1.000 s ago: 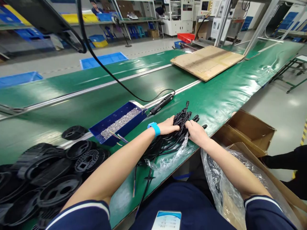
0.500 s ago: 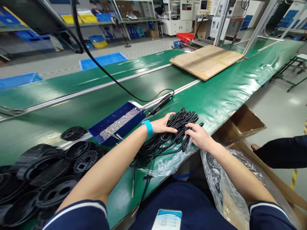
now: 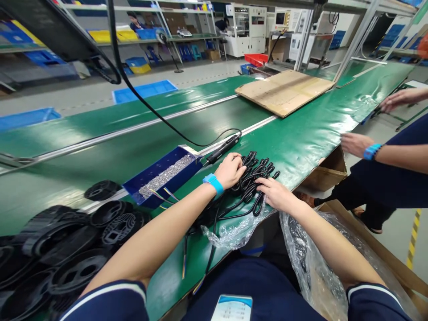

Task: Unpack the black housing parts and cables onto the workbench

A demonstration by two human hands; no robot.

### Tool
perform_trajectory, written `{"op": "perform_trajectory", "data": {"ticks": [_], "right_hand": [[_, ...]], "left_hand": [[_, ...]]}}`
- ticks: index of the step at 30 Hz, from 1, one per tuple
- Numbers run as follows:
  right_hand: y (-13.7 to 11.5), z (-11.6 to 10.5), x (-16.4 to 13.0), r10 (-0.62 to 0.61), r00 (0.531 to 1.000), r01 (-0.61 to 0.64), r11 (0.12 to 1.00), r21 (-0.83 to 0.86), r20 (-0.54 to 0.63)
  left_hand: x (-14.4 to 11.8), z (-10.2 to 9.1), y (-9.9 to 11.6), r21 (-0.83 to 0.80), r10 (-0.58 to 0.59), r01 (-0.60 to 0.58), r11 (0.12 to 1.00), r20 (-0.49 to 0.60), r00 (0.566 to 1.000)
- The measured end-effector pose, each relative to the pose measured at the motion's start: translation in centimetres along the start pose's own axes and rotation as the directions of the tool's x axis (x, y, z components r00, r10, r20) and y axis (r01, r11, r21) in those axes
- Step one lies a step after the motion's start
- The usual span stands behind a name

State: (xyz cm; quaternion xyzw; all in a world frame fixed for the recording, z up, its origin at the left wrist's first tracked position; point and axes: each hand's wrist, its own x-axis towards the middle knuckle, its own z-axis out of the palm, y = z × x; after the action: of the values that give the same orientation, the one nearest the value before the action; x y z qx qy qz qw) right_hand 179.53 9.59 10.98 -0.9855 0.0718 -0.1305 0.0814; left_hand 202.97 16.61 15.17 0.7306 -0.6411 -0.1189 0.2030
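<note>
A bundle of black cables (image 3: 249, 189) lies on the green worktop, with dark connector ends pointing away and stripped coloured wires at the other end. My left hand (image 3: 230, 170), a blue band at its wrist, is curled round the left side of the bundle; parts of its fingertips are hidden among the loops. On the right side, my right hand (image 3: 274, 192) pinches the cables between thumb and fingers. Crumpled clear plastic (image 3: 230, 234) lies beneath and in front of the bundle. A power screwdriver (image 3: 223, 149) rests just beyond my left hand.
A blue bin (image 3: 192, 171) of small metal parts stands left of the cables. Black round plastic housings (image 3: 80, 267) pile up at left. Flat cardboard (image 3: 290, 91) lies farther along the bench. Open cartons (image 3: 326, 174) stand at right, near a co-worker's hands (image 3: 356, 145).
My left hand has turned and closed more round the cables. My right hand has shifted slightly. A co-worker's arms and body have come into view at the right.
</note>
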Motion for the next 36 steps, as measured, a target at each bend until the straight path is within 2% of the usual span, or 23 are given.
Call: {"op": "perform_trajectory", "data": {"ticks": [3,7,11,15,18,21,24,27,30,32,33,34,35,36], "right_hand": [[-0.6,-0.4,-0.1,0.033,0.999,-0.035,0.995,-0.097,-0.016],[-0.8,-0.8,-0.7,0.079,0.997,-0.08,0.974,-0.213,-0.009],[-0.1,-0.5,-0.5,0.079,0.997,-0.077,0.978,-0.192,0.003],[0.4,0.9,0.6,0.127,0.99,-0.132,0.987,-0.089,-0.067],[0.5,1.9,1.3,0.217,0.97,-0.222,0.974,-0.035,-0.109],[0.4,2.2,1.9,0.373,0.922,-0.375,0.927,0.006,-0.107],[0.2,1.5,2.2,0.466,0.884,-0.466,0.885,0.017,-0.032],[0.1,-0.9,1.5,0.412,0.909,-0.412,0.911,-0.008,0.063],[0.9,-4.6,-0.4,0.283,0.932,-0.321,0.935,0.151,0.226],[1.7,-6.9,-1.9,0.176,0.913,-0.314,0.879,0.357,0.369],[2.1,-7.7,-2.7,0.137,0.894,-0.347,0.813,0.467,0.426],[2.4,-8.3,-3.4,0.121,0.874,-0.408,0.711,0.573,0.471],[2.8,-8.8,-4.0,0.133,0.854,-0.482,0.564,0.671,0.503],[3.1,-9.0,-4.5,0.161,0.836,-0.543,0.376,0.75,0.525]], "left_hand": [[1.0,0.3,-0.6,0.06,-0.203,0.198,0.978,0.088,0.975],[1.3,0.2,-1.9,0.081,-0.343,0.334,0.939,0.141,0.929],[1.6,0.0,-1.3,0.066,-0.342,0.336,0.94,0.226,0.912],[1.4,0.0,1.8,0.075,-0.304,0.296,0.952,0.343,0.889],[0.7,0.2,3.9,0.207,-0.323,0.26,0.943,0.392,0.861],[0.2,0.9,4.7,0.319,-0.31,0.194,0.928,0.372,0.875],[0.3,2.1,5.2,0.386,-0.346,0.22,0.896,0.297,0.89],[0.8,3.2,5.5,0.421,-0.4,0.283,0.862,0.222,0.889],[1.2,3.7,5.6,0.406,-0.427,0.328,0.853,0.182,0.886],[1.3,3.5,5.4,0.37,-0.428,0.341,0.864,0.182,0.885],[1.3,3.5,5.3,0.348,-0.423,0.342,0.873,0.188,0.886],[1.3,3.4,5.1,0.326,-0.414,0.339,0.882,0.194,0.89],[1.3,3.3,4.9,0.302,-0.401,0.333,0.893,0.197,0.895],[1.3,3.2,4.7,0.278,-0.385,0.325,0.904,0.197,0.902]]}}
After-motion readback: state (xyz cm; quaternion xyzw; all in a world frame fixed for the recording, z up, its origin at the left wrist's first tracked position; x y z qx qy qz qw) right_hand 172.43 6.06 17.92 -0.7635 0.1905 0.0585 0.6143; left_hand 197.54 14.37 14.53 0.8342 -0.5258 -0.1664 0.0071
